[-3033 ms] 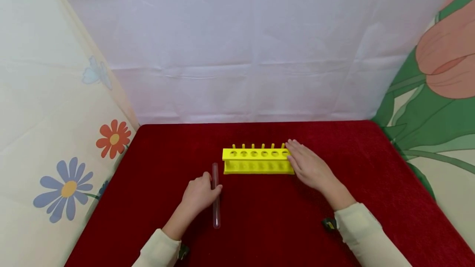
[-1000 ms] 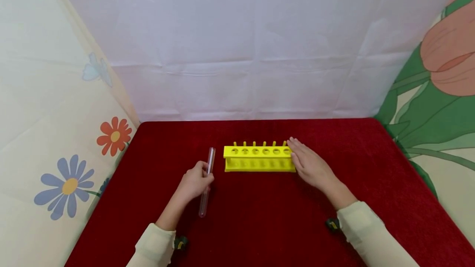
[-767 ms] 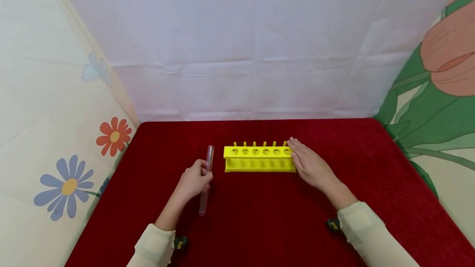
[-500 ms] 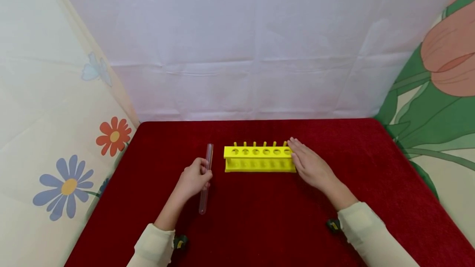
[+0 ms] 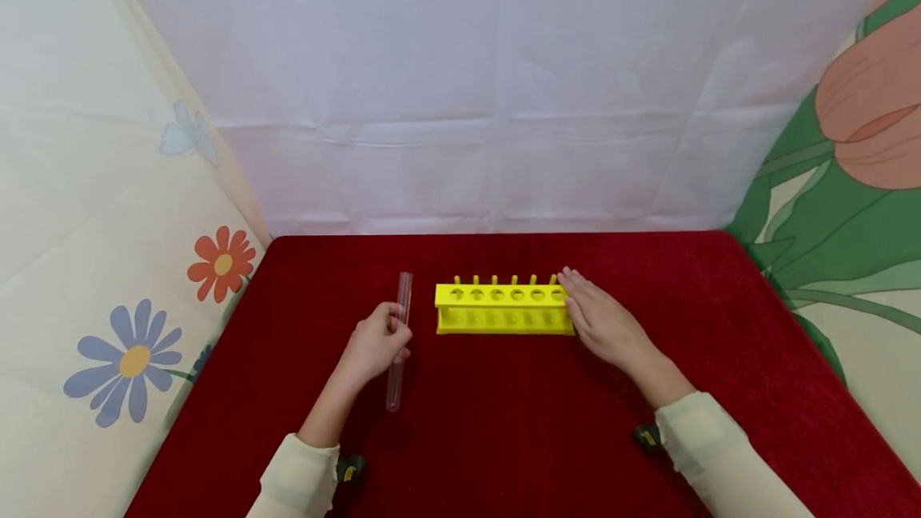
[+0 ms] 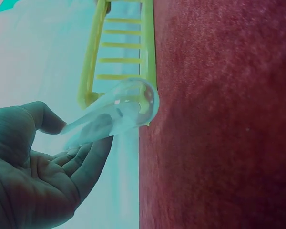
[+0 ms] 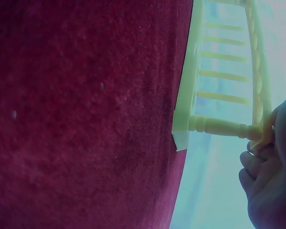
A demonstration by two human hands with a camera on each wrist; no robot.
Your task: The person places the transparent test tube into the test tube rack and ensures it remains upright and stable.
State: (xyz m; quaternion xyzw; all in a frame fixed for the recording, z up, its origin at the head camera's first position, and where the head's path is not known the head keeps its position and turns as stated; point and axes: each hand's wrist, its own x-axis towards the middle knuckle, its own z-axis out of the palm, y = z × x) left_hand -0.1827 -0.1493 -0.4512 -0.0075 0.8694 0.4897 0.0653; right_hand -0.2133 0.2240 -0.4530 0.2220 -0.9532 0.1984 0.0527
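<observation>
My left hand (image 5: 376,344) pinches a clear test tube (image 5: 393,386) between thumb and fingers, left of a yellow test tube rack (image 5: 507,320). The tube's rounded end points toward me in the head view; in the left wrist view this end (image 6: 145,102) stands large in front of the rack. The rack is upright, with a row of round holes in its top and a row of pegs along the back. My right hand (image 5: 608,324) holds the rack's right end, fingers toward the back and thumb in front. In the right wrist view, fingertips (image 7: 251,164) show by the top corner.
A red cloth (image 5: 489,430) covers the table. Behind it hangs a white backdrop (image 5: 460,102), with flower-printed sheets on the left (image 5: 129,182) and right (image 5: 863,182).
Over the three seconds my left hand has moved left and slightly away from me, and the tube has shifted and tilted with it. My right hand stays at the rack's end.
</observation>
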